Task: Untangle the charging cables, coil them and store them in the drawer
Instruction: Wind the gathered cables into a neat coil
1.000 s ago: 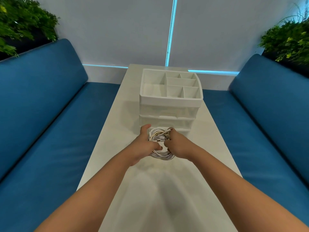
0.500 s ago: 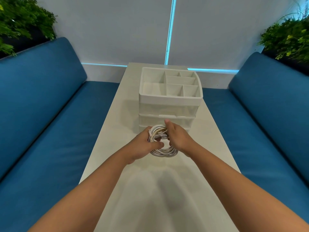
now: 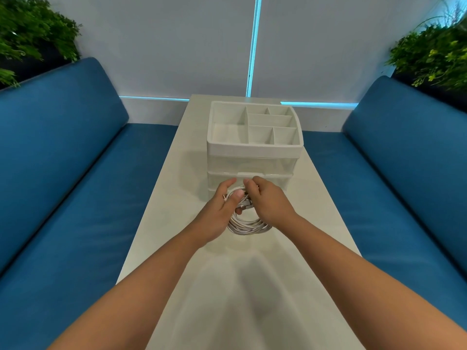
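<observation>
A coil of white charging cables [image 3: 246, 226] hangs between my two hands just above the white table [image 3: 252, 286]. My left hand [image 3: 219, 213] grips the coil's left side with the thumb pressed over the strands. My right hand [image 3: 269, 202] holds the right side, fingertips pinching near the plug ends at the top. Directly behind the hands stands a white drawer organiser [image 3: 254, 150] with two clear drawers, both closed. The lower drawer [image 3: 275, 179] is partly hidden by my hands.
The organiser's top tray [image 3: 227, 125] has several empty compartments. Blue sofa cushions [image 3: 75, 198] run along both sides of the narrow table. Green plants [image 3: 32, 39] sit in the far corners against a pale wall.
Both hands have carried the coil a little away from me towards the organiser. My left thumb now lies across the coil's top and my right fingers have shifted to its upper edge.
</observation>
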Available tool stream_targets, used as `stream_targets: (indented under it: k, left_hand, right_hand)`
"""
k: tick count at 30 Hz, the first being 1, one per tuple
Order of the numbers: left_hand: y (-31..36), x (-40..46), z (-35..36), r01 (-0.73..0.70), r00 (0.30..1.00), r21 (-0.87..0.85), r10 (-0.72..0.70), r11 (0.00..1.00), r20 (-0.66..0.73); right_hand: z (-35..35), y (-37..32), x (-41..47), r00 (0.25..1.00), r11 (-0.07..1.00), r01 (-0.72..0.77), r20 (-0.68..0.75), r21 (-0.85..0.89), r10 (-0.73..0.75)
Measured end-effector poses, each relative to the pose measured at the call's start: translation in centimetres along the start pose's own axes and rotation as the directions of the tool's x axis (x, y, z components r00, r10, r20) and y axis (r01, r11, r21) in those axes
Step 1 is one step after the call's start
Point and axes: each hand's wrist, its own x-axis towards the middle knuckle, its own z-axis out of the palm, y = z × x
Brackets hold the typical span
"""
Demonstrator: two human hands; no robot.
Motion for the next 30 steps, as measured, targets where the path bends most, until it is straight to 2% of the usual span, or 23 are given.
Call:
stream_targets:
  k: [7,9,11,14,17,19,22,27,30]
  left_hand:
    - [0.0,0.7,-0.7,-0.048,0.989,0.283,0.005,0.958,0.151]
    - [0.1,0.8,-1.0,-0.041,0.983,0.309,-0.016,0.950,0.180]
    - [0.4,0.6,-1.0,-0.021,0.981,0.258,-0.030,0.966,0.194]
    - [1.2,0.1,-0.3,0.046,0.990,0.087,-0.057,0.995,0.128]
    - [1.5,0.4,0.9,0.052,0.996,-0.025,-0.054,0.998,-0.074]
    - [1.4,0.6,1.2,0.019,0.988,-0.016,-0.022,1.000,-0.154]
    - [1.0,0.6,1.0,-0.031,0.987,0.028,0.035,0.999,-0.159]
    - [0.1,0.8,0.7,-0.097,0.973,0.317,0.157,0.943,-0.167]
    - [0.0,0.7,0.7,-0.149,0.964,0.300,0.206,0.942,-0.168]
  right_hand:
    - [-0.1,0.0,-0.5,0.998,0.998,0.008,0.067,-0.055,-0.005]
    - [-0.3,0.1,-0.7,0.997,0.999,0.003,0.075,-0.053,0.001]
    - [-0.4,0.1,-0.8,0.997,0.999,0.006,0.075,-0.039,-0.003]
    - [-0.5,0.1,-0.7,0.999,1.000,0.011,0.050,-0.022,-0.009]
    - [0.0,-0.2,-0.7,1.000,1.000,0.014,-0.011,-0.008,-0.014]
    - [0.1,-0.5,-0.7,0.999,1.000,0.020,-0.041,0.005,-0.020]
    - [-0.1,-0.8,-0.8,0.998,0.999,0.036,-0.049,0.007,-0.035]
    - [-0.3,-0.9,-0.8,0.999,0.999,0.019,0.028,-0.034,-0.018]
    - [-0.5,-1.0,-0.8,0.998,0.997,0.041,0.043,-0.065,-0.039]
